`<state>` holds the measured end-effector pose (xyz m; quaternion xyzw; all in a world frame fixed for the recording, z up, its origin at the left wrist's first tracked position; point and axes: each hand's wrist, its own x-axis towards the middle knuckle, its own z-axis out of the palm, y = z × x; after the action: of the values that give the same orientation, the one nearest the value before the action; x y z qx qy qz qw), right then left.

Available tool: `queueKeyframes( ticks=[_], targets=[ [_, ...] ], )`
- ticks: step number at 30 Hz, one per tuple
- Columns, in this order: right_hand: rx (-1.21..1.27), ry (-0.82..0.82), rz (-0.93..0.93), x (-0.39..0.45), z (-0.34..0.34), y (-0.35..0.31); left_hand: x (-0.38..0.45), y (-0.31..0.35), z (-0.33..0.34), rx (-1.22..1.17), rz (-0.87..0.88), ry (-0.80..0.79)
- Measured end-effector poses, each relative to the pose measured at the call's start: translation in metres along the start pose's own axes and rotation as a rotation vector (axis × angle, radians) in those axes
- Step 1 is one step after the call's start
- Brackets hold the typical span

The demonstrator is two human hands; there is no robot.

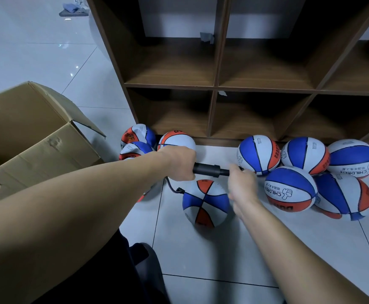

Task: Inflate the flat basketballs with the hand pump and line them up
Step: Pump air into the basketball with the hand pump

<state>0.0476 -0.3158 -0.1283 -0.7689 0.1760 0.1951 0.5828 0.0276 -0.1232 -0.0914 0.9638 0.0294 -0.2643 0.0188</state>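
The right hand (241, 185) is motion-blurred, hiding the pump handle (240, 168).

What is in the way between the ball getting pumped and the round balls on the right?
Nothing visible on the floor. The ball on the hose has bare tile beside it up to the inflated balls; only the right hand, working the pump, hangs above that gap.
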Motion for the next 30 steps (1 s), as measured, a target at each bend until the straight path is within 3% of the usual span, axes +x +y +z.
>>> queueKeyframes(
  ticks=[6,12,18,30],
  targets=[
    [0.05,0.087,0.062,0.025,-0.035,0.001,-0.003,-0.03,0.0,-0.081,-0.058,-0.069],
    [0.036,0.19,-0.064,0.015,-0.022,-0.003,-0.003,-0.011,0.002,0.004,-0.073,0.032],
    [-0.007,0.165,-0.153,-0.002,-0.004,-0.004,-0.006,-0.008,0.002,0.012,-0.061,0.04],
    [0.014,0.08,-0.154,-0.014,0.009,0.0,-0.009,0.013,-0.001,0.015,-0.023,0.07]
  ],
)
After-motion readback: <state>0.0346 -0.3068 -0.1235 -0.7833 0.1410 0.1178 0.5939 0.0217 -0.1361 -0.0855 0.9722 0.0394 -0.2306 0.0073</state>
